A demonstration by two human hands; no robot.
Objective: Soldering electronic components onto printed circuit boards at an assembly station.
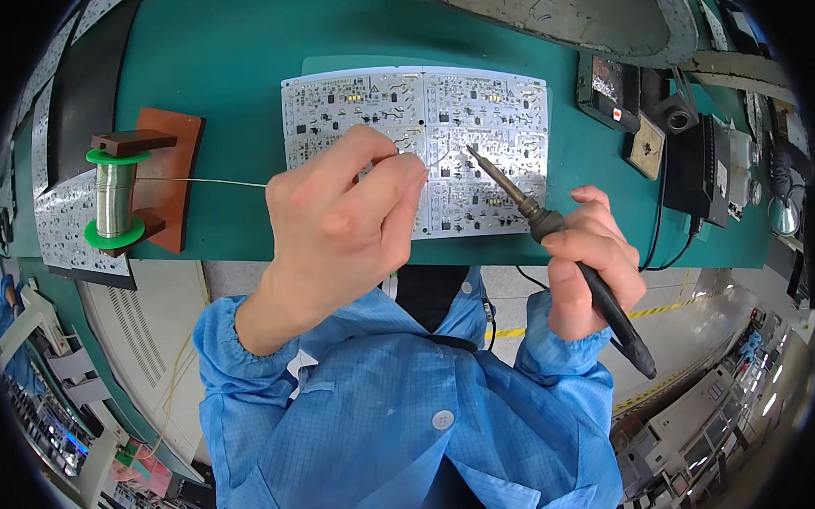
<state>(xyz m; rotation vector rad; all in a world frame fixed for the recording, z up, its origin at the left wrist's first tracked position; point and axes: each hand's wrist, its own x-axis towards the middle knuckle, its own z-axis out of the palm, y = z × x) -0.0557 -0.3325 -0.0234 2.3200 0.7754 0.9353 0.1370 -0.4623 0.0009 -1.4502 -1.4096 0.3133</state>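
Note:
My left hand (347,207) is closed in a pinch on solder wire (216,181), over the left half of a white circuit board panel (487,211). The wire runs back to a green-flanged spool (114,200) on a brown stand, and a short end sticks out past my fingertips. My right hand (596,261) grips a black-handled soldering iron (543,221) like a pen. Its tip is at the right half of the panel, a little right of the wire's end; whether it touches the board I cannot tell. My left hand hides part of the panel.
The panel lies on a green mat (230,45). A black soldering station (696,173) with a cable stands at the right, beside a sponge tray (644,147) and an iron holder (676,112). A large grey curved fixture (579,20) overhangs the far side. More boards (74,226) lie at the left.

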